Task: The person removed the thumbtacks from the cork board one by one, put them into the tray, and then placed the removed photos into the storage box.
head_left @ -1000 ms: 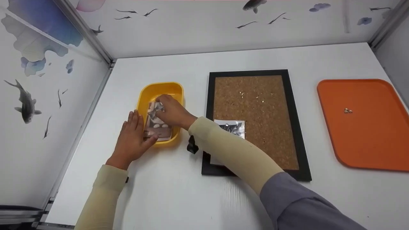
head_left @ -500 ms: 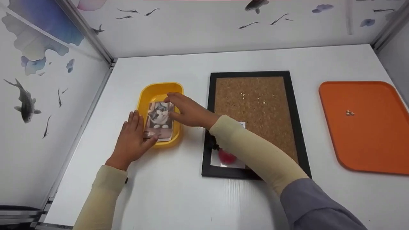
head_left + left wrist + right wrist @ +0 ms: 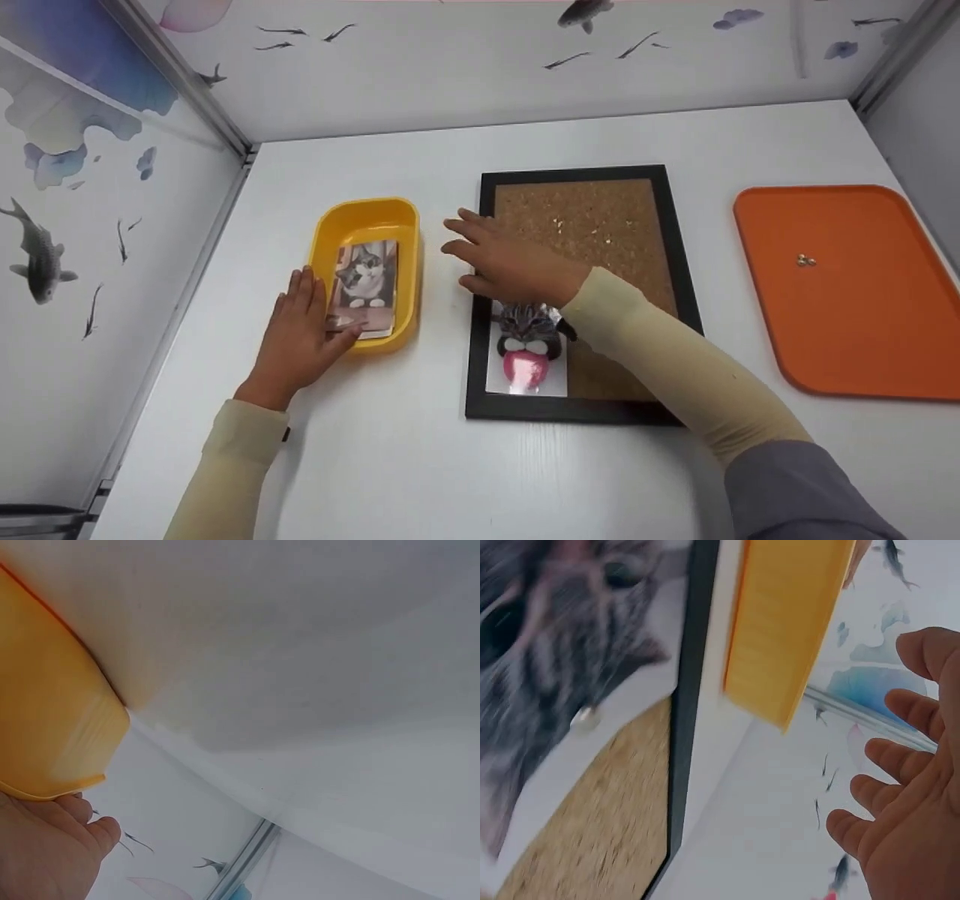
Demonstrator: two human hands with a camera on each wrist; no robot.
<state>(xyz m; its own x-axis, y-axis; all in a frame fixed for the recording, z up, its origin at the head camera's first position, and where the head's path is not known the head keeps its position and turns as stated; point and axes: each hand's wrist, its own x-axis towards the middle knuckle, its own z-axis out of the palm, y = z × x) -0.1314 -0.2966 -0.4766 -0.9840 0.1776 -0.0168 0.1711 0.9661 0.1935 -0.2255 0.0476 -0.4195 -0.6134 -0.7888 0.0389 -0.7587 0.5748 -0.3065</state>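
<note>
My left hand [image 3: 296,334] rests on the near left rim of a yellow tray [image 3: 409,225], its fingers straight and its thumb over the near edge. Inside lies a stack of cat photos [image 3: 365,289]; a grey and white cat shows on top. Above the left edge of a black-framed cork board [image 3: 600,300] hovers my right hand [image 3: 517,259], fingers spread and holding nothing. Partly under that wrist, a tabby cat photo with a pink ball [image 3: 527,352] lies at the board's near left corner. A small round pin [image 3: 586,717] sits at that photo's edge in the right wrist view.
An orange tray [image 3: 847,315] with several small metallic pins [image 3: 805,260] stands on the right. More shiny bits [image 3: 559,223] dot the upper cork. White walls with painted fish [image 3: 45,259] enclose the table at the left and back.
My right hand has withdrawn from the photos in the yellow tray and moved right, over the board's edge, its fingers spreading. The left hand stays at the tray's rim.
</note>
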